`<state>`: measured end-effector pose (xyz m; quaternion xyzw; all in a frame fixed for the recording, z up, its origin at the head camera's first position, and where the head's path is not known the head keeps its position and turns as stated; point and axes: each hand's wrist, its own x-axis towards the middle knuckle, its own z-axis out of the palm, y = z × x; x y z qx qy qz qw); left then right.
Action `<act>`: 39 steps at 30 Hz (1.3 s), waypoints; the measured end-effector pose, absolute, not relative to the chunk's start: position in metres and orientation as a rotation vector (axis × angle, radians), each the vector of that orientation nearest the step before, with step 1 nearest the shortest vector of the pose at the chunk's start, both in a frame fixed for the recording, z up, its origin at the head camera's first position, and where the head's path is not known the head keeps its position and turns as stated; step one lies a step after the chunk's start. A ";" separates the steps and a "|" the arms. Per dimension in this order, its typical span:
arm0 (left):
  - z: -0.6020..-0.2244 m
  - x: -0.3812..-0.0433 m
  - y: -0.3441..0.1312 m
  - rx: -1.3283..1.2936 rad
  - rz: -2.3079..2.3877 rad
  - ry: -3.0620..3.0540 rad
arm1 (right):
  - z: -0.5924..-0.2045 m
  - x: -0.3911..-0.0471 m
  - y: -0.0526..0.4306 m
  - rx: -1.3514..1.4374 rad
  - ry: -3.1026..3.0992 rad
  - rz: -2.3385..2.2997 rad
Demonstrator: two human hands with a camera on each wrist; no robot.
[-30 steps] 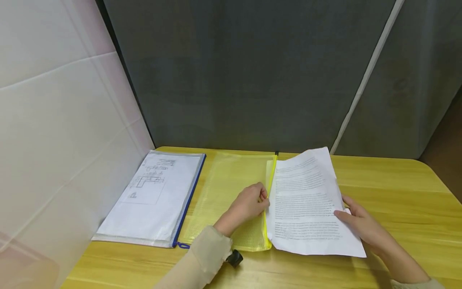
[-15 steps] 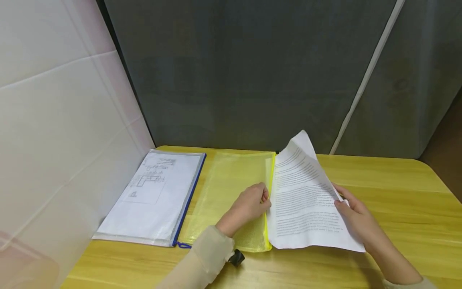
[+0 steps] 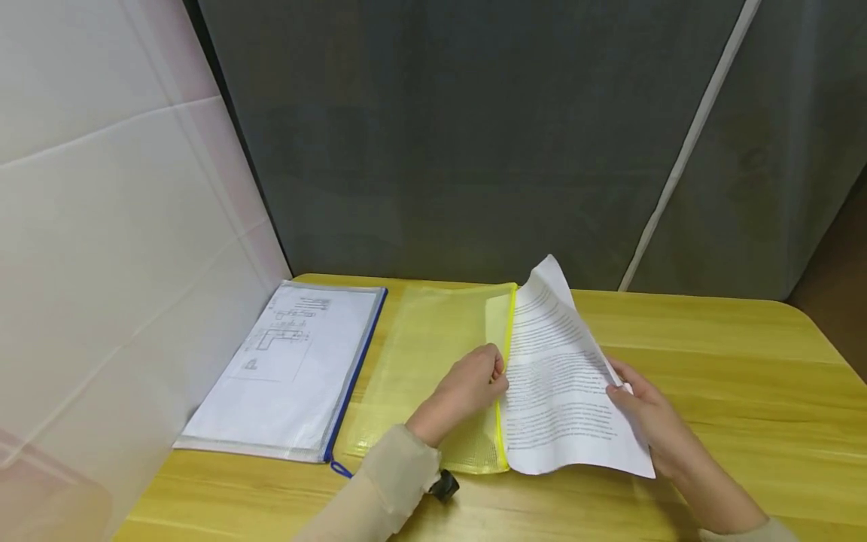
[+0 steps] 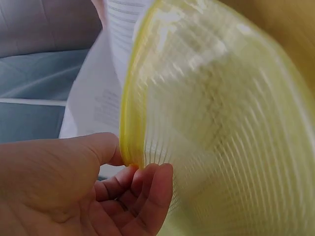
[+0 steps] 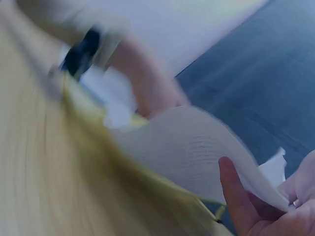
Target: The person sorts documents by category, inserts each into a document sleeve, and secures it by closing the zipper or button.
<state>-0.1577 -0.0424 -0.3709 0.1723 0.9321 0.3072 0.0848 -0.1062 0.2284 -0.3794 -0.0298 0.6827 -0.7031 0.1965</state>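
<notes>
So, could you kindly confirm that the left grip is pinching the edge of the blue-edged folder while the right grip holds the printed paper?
Not quite: the left grip is pinching the edge of the yellow folder, not the blue-edged folder, as the left wrist view shows. The right grip does hold the printed paper.

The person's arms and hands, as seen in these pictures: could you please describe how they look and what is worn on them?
The left hand and right hand are bare, without gloves. The left sleeve is light beige and loose, and a small black object sits at its wrist end. Only the edge of the right sleeve, also beige, shows.
</notes>
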 end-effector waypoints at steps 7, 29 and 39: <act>-0.372 -0.159 -0.052 0.445 0.925 2.785 | -0.381 -0.103 0.240 0.009 1.863 -1.964; -0.374 -0.159 -0.042 0.485 0.815 2.827 | -0.395 -0.100 0.216 0.155 1.789 -2.054; -0.373 -0.162 -0.055 0.449 0.838 2.842 | -0.409 -0.106 0.236 -0.126 1.620 -1.878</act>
